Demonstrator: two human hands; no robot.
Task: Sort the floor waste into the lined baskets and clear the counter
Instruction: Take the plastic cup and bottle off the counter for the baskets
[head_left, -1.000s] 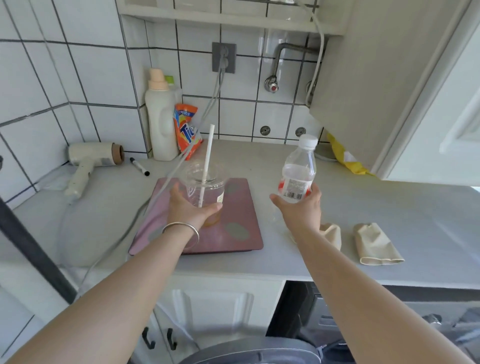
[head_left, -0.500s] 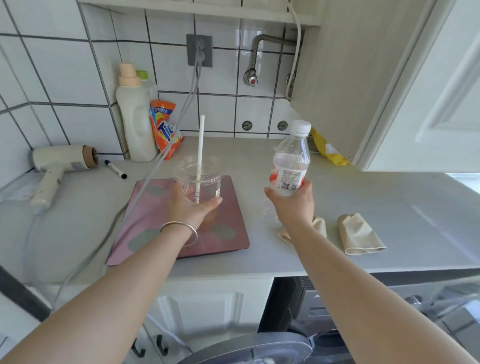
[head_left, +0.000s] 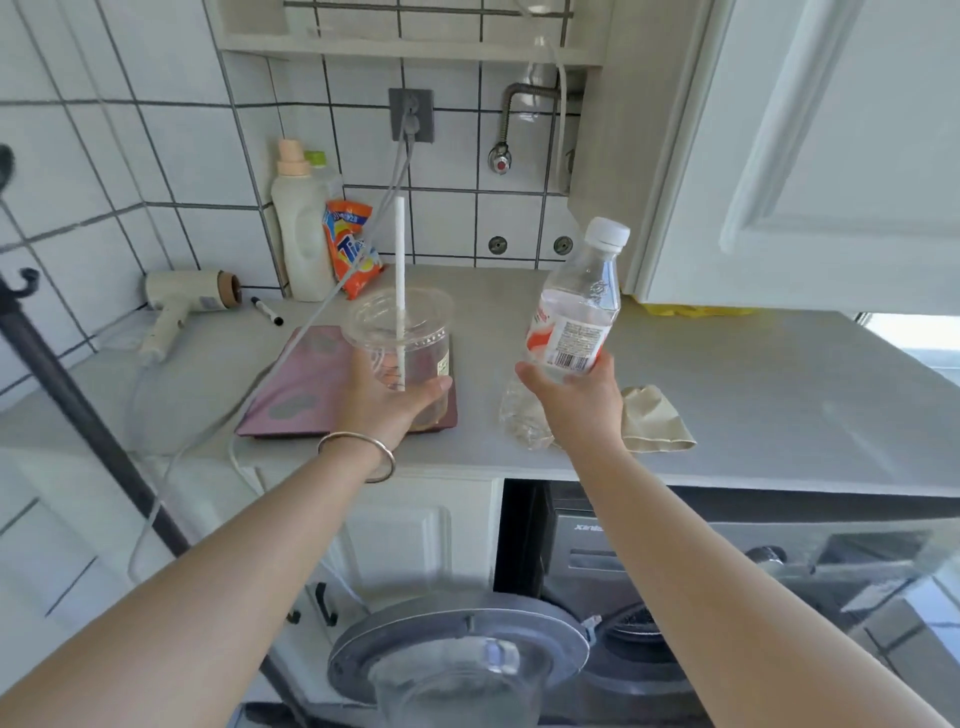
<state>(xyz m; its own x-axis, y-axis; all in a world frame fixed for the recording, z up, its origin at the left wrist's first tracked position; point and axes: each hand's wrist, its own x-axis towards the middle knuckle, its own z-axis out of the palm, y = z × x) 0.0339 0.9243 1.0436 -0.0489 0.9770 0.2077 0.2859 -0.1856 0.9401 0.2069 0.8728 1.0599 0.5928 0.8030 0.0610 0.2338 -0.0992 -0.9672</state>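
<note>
Above the grey counter (head_left: 727, 395), left hand (head_left: 387, 402) grips a clear plastic cup with white straw (head_left: 402, 343) over the pink scale (head_left: 306, 395); right hand (head_left: 576, 402) grips a clear capped water bottle (head_left: 576, 312), tilted.

White tiled wall (head_left: 171, 156) with dark grout, grey counter (head_left: 753, 395), white cabinet (head_left: 831, 156) overhead — bright daylight from right.

**Bare arms, one bangle**

Both forearms were bare, no sleeves anywhere in shot. The left hand (head_left: 387, 400) had a thin silver bangle (head_left: 358, 456) loose round the wrist, left of centre frame. The right hand (head_left: 576, 402) wore nothing.
</note>
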